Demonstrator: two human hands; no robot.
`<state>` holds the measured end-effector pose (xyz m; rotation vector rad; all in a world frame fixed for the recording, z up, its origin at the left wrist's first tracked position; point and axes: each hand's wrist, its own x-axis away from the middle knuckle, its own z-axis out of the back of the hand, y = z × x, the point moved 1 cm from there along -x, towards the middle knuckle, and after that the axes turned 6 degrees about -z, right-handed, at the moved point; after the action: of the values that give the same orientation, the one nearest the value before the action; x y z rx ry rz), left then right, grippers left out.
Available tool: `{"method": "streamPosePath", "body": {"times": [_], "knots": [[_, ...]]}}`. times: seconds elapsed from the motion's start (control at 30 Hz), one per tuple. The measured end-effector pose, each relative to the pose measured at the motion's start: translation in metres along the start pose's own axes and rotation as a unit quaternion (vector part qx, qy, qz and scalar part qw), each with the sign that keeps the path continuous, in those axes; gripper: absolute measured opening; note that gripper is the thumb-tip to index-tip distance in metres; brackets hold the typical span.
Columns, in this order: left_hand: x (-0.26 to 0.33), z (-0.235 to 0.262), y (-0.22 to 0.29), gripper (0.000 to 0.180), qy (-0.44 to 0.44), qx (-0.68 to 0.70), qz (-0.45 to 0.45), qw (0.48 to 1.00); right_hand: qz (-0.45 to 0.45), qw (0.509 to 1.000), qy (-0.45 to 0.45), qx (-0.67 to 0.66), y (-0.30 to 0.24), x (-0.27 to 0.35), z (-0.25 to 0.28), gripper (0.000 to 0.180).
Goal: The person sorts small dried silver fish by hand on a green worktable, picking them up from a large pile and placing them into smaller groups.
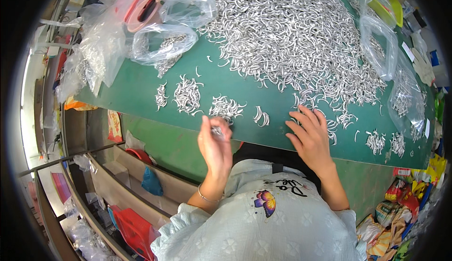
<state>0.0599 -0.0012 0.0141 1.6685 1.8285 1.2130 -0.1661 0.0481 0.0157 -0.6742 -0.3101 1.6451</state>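
Observation:
A large heap of small curved silvery metal pieces (282,30) covers the far middle of the green table (136,84). My left hand (215,143) is curled closed at the near edge, with some silvery pieces showing between its fingers. Just beyond it lies a small pile of the pieces (225,106), partly hidden by the fingertips. My right hand (308,136) is palm down with fingers spread, its fingertips at loose pieces on the near fringe of the heap. Between the hands sits a little group of curved pieces (261,116).
Two more small piles (187,95) lie left; others (375,142) lie right. Clear plastic bags (165,44) and a pink container (143,11) stand at the far left. A yellow-green basket (383,2) is far right. Below left are wooden compartments (127,171) and a red chair (134,230).

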Motion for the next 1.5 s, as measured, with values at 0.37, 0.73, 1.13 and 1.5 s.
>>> {"method": "streamPosePath", "body": {"times": [0.37,0.73,1.13,1.5], "knots": [[-0.060,-0.008,-0.005,0.013,-0.208,-0.531,-0.336,0.749,-0.044,0.997,0.051,0.031,0.028,0.013,0.010,0.011],[-0.050,0.001,0.000,0.015,-0.293,-0.654,-0.342,0.608,-0.091,0.990,0.104,-0.009,0.023,0.000,0.020,0.027],[0.006,-0.023,-0.017,0.053,-0.329,-0.593,-0.290,0.676,-0.044,0.993,-0.080,0.069,0.033,0.009,0.022,0.041],[0.006,-0.028,-0.030,0.042,-0.304,-0.605,-0.308,0.668,-0.102,0.993,0.001,0.059,0.036,0.016,0.024,0.030]]}}
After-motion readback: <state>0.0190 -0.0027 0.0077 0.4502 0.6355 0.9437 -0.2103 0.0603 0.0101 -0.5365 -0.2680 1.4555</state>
